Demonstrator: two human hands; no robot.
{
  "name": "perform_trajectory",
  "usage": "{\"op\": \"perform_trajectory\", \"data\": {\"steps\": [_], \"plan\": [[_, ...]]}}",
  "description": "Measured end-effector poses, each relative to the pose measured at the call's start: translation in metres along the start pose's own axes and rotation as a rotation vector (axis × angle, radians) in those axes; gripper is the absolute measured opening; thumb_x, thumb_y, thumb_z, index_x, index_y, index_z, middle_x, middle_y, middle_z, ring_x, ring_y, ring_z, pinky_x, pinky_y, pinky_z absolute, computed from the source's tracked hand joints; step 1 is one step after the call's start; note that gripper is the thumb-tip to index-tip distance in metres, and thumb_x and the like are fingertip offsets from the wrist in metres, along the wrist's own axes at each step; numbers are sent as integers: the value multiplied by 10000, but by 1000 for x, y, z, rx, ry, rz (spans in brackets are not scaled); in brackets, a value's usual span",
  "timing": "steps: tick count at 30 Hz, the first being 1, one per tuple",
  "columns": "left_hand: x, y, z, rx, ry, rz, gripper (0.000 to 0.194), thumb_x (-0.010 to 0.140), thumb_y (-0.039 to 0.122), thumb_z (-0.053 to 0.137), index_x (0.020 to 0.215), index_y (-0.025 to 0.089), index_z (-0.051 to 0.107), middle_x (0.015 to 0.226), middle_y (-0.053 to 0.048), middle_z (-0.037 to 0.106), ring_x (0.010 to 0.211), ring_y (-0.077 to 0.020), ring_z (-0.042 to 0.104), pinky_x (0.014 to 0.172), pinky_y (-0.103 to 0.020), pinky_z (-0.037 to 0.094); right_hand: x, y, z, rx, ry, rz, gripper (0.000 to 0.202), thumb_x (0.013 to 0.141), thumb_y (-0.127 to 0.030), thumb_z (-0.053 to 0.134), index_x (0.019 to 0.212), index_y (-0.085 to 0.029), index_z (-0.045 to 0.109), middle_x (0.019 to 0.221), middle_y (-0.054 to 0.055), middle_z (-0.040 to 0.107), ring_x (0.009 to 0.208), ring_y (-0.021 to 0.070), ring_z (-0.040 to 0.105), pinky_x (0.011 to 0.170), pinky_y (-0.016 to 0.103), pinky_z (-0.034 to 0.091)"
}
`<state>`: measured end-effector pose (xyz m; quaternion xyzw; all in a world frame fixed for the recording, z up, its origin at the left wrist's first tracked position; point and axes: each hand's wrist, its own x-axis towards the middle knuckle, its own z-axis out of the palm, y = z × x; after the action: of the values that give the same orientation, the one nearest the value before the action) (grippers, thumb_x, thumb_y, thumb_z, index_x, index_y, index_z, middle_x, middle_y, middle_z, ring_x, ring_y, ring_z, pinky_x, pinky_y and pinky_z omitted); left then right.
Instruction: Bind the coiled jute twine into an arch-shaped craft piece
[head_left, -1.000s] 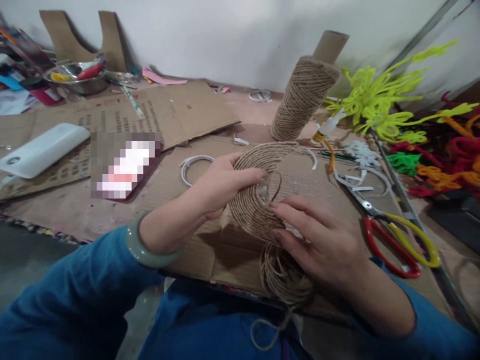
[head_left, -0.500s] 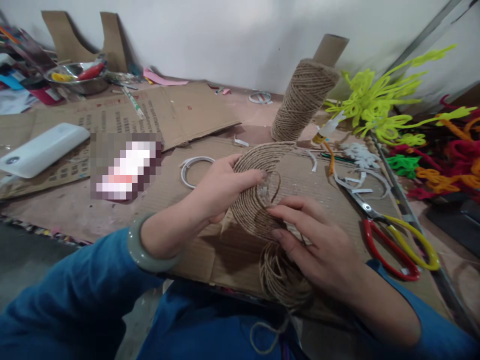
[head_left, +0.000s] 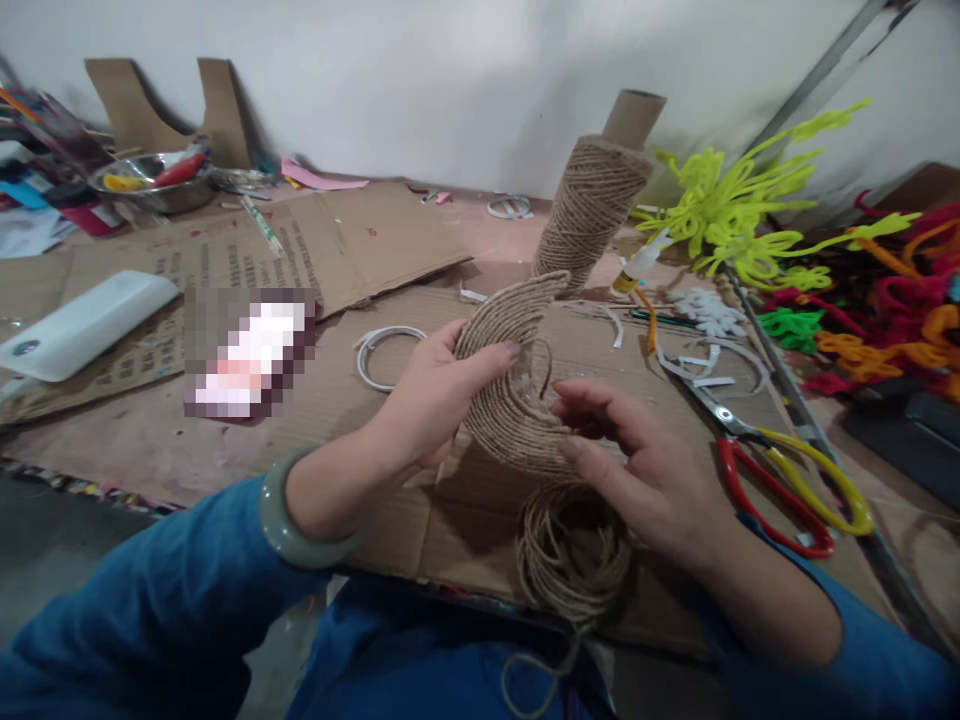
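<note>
A curved, crescent-like piece of brown jute twine (head_left: pixel 491 425), its strands laid side by side in rows, is held above the cardboard. My left hand (head_left: pixel 442 395) is closed on its left side, thumb pressed on the top and fingers behind. At its lower right edge is my right hand (head_left: pixel 630 450), thumb and fingertips bent around the rows; part of that grip is hidden. A short strand curls up from the inner side. Below hangs or lies a loose coil of twine (head_left: pixel 574 560), with a loop trailing over the table's front edge.
A spool of twine (head_left: pixel 592 200) stands behind. Red-and-yellow-handled scissors (head_left: pixel 780 480), a small glue bottle (head_left: pixel 637 262) and white strips are on the right, near yellow pipe-cleaner flowers (head_left: pixel 720 205). A white tape ring (head_left: pixel 360 360), blurred phone (head_left: pixel 259 350) and white device (head_left: pixel 90 320) lie left.
My right fingers have shifted slightly along the twine piece's edge and spread a little, showing more of the loose coil below. The left hand keeps its hold. The whole view has shifted slightly.
</note>
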<state>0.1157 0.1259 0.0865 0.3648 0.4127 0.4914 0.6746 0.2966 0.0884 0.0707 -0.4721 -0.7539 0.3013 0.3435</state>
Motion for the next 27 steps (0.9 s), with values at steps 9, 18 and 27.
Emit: {"op": "perform_trajectory", "data": {"steps": [9, 18, 27], "plan": [[0, 7, -16, 557, -2, 506, 679, 758, 455, 701, 1352, 260, 436, 1385, -110, 500, 1298, -276, 460, 1021, -411, 430, 4, 3, -14, -17, 94, 62, 341, 852, -274, 566, 1176, -183, 620, 1061, 87, 726, 877, 197, 701, 775, 345, 587], [-3, 8, -27, 1357, -366, 1018, 470, 755, 436, 718, 1174, 258, 601, 1548, -100, 322, 1477, -374, 102, 1171, -586, 166, 6, -1, -22, -22, 69, 39, 335, 834, -255, 574, 1157, -186, 632, 1016, 65, 740, 859, 179, 709, 764, 320, 595], [-6, 9, -23, 1384, -442, 929, 292, 805, 237, 661, 1085, 200, 591, 1532, -144, 330, 1479, -350, 126, 1170, -568, 234, 6, -1, -21, -53, 39, 6, 328, 827, -257, 567, 1135, -183, 654, 1058, 77, 740, 912, 209, 715, 815, 354, 593]]}}
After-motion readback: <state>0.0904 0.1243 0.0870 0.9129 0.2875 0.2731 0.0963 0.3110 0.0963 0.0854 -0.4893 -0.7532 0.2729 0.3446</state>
